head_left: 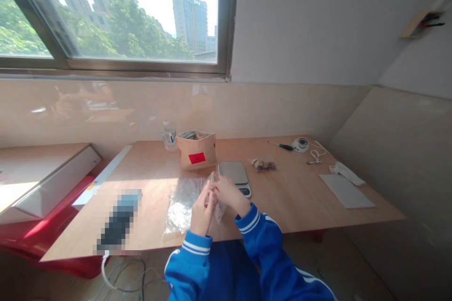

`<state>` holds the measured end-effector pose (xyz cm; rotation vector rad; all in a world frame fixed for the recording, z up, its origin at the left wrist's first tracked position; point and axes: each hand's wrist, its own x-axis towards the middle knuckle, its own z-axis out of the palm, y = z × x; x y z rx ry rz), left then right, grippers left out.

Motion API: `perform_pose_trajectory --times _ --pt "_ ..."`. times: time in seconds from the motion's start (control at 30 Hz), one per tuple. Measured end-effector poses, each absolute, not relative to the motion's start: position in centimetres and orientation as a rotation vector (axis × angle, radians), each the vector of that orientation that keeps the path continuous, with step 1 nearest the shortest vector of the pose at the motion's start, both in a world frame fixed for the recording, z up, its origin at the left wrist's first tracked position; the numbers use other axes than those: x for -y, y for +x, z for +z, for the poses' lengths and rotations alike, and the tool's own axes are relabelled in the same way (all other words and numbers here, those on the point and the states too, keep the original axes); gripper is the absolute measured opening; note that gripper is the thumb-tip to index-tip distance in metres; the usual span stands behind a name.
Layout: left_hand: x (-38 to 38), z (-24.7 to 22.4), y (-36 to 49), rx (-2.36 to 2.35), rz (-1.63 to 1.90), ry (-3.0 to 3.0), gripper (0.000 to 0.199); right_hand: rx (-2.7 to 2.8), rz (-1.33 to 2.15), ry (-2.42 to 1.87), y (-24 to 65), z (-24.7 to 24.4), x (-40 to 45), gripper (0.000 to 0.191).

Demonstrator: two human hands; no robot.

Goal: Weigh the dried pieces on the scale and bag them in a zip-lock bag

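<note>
Left hand [202,212]: pinching a clear plastic bag [219,212] between nearly closed thumb and fingers.
Right hand [226,191]: curling inward, gripping the same bag near its top.
Bag risk: sitting beside the digital scale [233,172]; perhaps slipping if pinched loosely.
Kraft pouch [187,150]: bearing a red label [197,158], illegible.
Bottle [168,137]: showing unreadable print.

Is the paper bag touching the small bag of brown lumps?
Apart. In the head view, the scale sits between the paper bag and small bag.
</note>
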<state>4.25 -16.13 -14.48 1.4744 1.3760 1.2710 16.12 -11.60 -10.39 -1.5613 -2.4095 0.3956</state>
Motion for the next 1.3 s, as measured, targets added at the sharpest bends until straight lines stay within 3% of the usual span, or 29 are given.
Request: perform_pose_trajectory --times 0.13,0.3,0.4,0.5,0.63,0.83,0.9,1.0,1.3 --pt "16.3 -14.4 4.3 -1.269 1.196 1.445 0.054 2.311 0.429 -1.616 16.6 -9.9 11.7 0.027" --pt "16.1 -14.4 4.1 -1.301 1.288 1.202 0.062 1.756 0.508 -1.491 18.7 -11.2 13.4 0.032" --pt "16.0 -14.4 4.5 -1.313 1.327 1.13 0.063 1.541 0.802 -1.451 19.1 -13.2 14.9 0.052" --pt "16.1 -14.4 5.2 -1.283 1.354 1.224 0.052 1.492 1.047 -1.344 19.0 -14.5 15.7 0.041" --pt "16.5 -14.2 6.2 -1.255 1.354 1.452 0.043 1.45 0.921 -1.258 19.4 -14.7 15.6 0.024" --pt "15.8 -14.6 5.7 -1.48 1.51 1.426 0.039 1.305 0.906 -1.146 22.0 -13.9 16.2 0.032" --pt "15.4 -15.0 5.6 -1.439 1.425 1.389 0.045 1.238 0.954 -1.127 22.6 -13.8 16.7 0.035" --pt "15.1 -15.3 5.8 -1.299 1.329 1.361 0.04 1.175 0.99 -1.117 23.1 -13.7 17.3 0.038" --pt "15.3 -14.5 7.1 -1.25 1.391 1.247 0.035 1.265 0.973 -1.094 23.5 -13.6 17.6 0.04"
